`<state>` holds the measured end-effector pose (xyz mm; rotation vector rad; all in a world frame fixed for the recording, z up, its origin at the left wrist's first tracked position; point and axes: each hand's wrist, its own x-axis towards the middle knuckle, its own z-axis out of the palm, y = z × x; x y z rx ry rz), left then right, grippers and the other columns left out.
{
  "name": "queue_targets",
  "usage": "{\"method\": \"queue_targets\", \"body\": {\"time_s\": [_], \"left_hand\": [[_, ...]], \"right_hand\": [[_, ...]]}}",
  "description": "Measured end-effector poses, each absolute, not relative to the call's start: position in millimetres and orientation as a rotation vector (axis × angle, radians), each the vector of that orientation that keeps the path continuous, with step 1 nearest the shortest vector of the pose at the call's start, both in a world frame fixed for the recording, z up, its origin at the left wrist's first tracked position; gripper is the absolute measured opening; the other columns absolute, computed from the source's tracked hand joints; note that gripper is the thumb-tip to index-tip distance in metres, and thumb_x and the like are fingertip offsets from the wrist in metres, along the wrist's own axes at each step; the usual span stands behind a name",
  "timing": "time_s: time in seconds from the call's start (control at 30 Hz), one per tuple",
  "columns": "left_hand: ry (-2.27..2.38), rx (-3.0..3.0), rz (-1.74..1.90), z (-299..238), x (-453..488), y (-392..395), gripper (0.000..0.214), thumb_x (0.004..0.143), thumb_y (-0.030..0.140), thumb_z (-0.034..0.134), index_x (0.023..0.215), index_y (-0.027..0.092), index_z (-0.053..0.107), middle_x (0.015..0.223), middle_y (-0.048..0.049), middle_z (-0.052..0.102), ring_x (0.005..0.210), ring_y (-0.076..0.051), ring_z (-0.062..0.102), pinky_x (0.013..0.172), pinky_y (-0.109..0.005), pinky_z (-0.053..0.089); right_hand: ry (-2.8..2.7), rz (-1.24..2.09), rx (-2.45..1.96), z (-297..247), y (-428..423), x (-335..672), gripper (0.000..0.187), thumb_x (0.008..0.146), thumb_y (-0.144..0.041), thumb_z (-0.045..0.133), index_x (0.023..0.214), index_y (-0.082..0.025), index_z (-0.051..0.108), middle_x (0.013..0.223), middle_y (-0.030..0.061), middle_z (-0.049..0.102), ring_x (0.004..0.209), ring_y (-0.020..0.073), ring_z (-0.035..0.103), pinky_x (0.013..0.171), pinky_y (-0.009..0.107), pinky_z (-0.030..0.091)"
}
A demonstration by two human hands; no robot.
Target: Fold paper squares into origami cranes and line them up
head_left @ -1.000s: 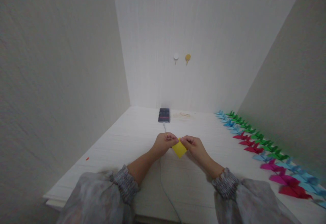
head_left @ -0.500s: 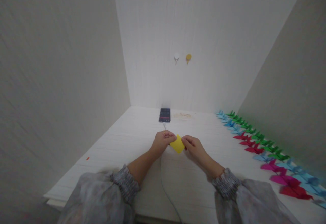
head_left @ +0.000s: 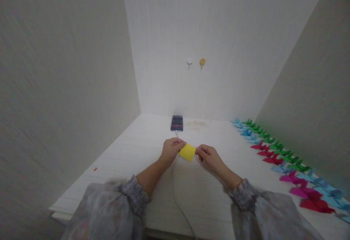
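Observation:
A small square of yellow paper (head_left: 187, 152) is held above the table in front of me, slightly turned. My left hand (head_left: 172, 149) pinches its upper left side between thumb and fingers. At the paper's right edge is my right hand (head_left: 205, 153), its thumb and forefinger pressed together at the corner. The fingertips behind the sheet are hidden. Whether the paper has folds cannot be made out.
A phone (head_left: 177, 123) leans near the back wall, its white cable (head_left: 175, 196) running under my hands to the front edge. Rows of folded paper cranes (head_left: 273, 158) line the right side. A small orange scrap (head_left: 95, 169) lies left. Two hooks (head_left: 202, 62) hang on the wall.
The yellow paper has turned from a diamond position to a flatter one and shifted slightly left with my left hand. My right hand stays nearly in place, now at the paper's right edge.

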<state>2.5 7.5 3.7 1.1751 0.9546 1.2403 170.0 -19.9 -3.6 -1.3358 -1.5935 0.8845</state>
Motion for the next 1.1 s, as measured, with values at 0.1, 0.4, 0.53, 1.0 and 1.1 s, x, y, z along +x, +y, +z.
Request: {"method": "queue_targets", "body": {"time_s": [0.1, 0.4, 0.53, 1.0, 1.1], "left_hand": [[1.011, 1.127, 1.308, 0.6, -1.1, 13.0, 0.016, 0.054, 0.025, 0.066, 0.058, 0.012, 0.058, 0.049, 0.0018, 0.055, 0.045, -0.007, 0.046, 0.047, -0.02, 0.035], [0.957, 1.287, 1.159, 4.7, 8.2, 0.6, 0.014, 0.056, 0.025, 0.063, 0.057, 0.011, 0.058, 0.047, 0.0019, 0.052, 0.044, -0.007, 0.044, 0.046, -0.021, 0.033], [0.916, 1.268, 1.162, 5.8, 7.9, -1.0, 0.013, 0.057, 0.024, 0.06, 0.057, 0.011, 0.058, 0.048, 0.0015, 0.053, 0.046, -0.008, 0.046, 0.049, -0.022, 0.035], [0.869, 1.338, 1.043, 5.4, 10.6, -4.1, 0.013, 0.056, 0.023, 0.061, 0.058, 0.011, 0.058, 0.048, 0.0013, 0.053, 0.045, -0.007, 0.044, 0.048, -0.021, 0.034], [0.888, 1.297, 1.123, 7.2, 8.5, -2.7, 0.014, 0.056, 0.024, 0.061, 0.058, 0.011, 0.059, 0.049, 0.001, 0.053, 0.046, -0.007, 0.044, 0.048, -0.021, 0.033]], "right_hand": [[-1.522, 0.821, -1.309, -5.4, -18.6, 173.2, 0.021, 0.072, -0.033, 0.044, 0.06, -0.018, 0.052, 0.045, -0.0034, 0.045, 0.043, 0.0107, 0.042, 0.045, 0.022, 0.033], [-1.524, 1.029, -1.155, -5.0, -24.8, 156.5, 0.022, 0.073, -0.035, 0.049, 0.062, -0.017, 0.055, 0.054, -0.0013, 0.051, 0.051, 0.0114, 0.047, 0.051, 0.023, 0.037], [-1.514, 1.047, -1.113, -3.2, -25.0, 159.1, 0.022, 0.071, -0.033, 0.05, 0.059, -0.017, 0.055, 0.05, -0.0017, 0.05, 0.048, 0.0105, 0.045, 0.049, 0.022, 0.035], [-1.568, 1.025, -1.115, -9.9, -23.3, 158.9, 0.014, 0.071, -0.029, 0.05, 0.064, -0.017, 0.052, 0.055, -0.0027, 0.048, 0.05, 0.0097, 0.044, 0.047, 0.021, 0.033], [-1.572, 0.993, -1.102, -2.1, -26.1, 160.3, 0.013, 0.071, -0.027, 0.048, 0.062, -0.017, 0.052, 0.053, -0.0027, 0.048, 0.051, 0.0102, 0.044, 0.05, 0.022, 0.034]]}}
